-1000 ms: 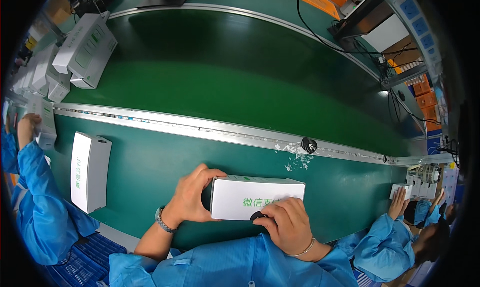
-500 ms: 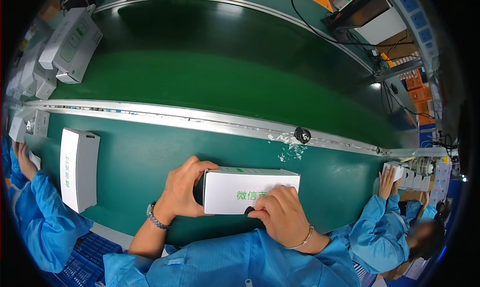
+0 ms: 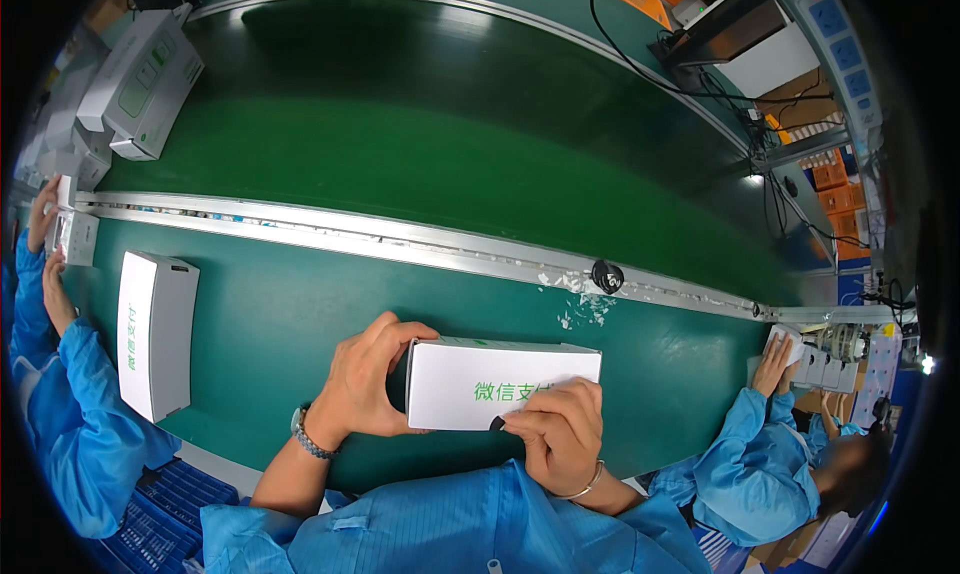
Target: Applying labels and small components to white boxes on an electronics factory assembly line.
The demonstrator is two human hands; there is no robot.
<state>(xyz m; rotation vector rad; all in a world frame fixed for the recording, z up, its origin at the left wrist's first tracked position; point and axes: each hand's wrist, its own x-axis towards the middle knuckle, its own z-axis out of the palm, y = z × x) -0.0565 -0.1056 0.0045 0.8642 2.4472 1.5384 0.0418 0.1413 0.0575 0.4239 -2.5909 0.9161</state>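
Note:
A long white box [image 3: 455, 379] with green lettering on its broad face rests on the green bench before me. My left hand [image 3: 365, 379] grips its left end, fingers over the upper corner and thumb at the lower one. Curled against the right part of the lettered face, my right hand [image 3: 560, 429] pinches a small black piece [image 3: 497, 424] between thumb and forefinger, at the box's lower edge. Most of that piece is hidden by the fingers, so its kind does not show. A second white box [image 3: 150, 339] stands apart at the left.
A metal rail [image 3: 400, 246] crosses behind the box, with a black roll [image 3: 606, 276] on it and white scraps [image 3: 585, 309] beside it. Beyond lies a green belt [image 3: 450, 144]. White cartons [image 3: 150, 84] are stacked at far left. Co-workers in blue sit left [image 3: 85, 424] and right [image 3: 750, 464].
My right hand has turned and shifted slightly on the box, its fingers more upright. The box and my left hand stay nearly in place. At left, the co-worker's hands moved to a small white box.

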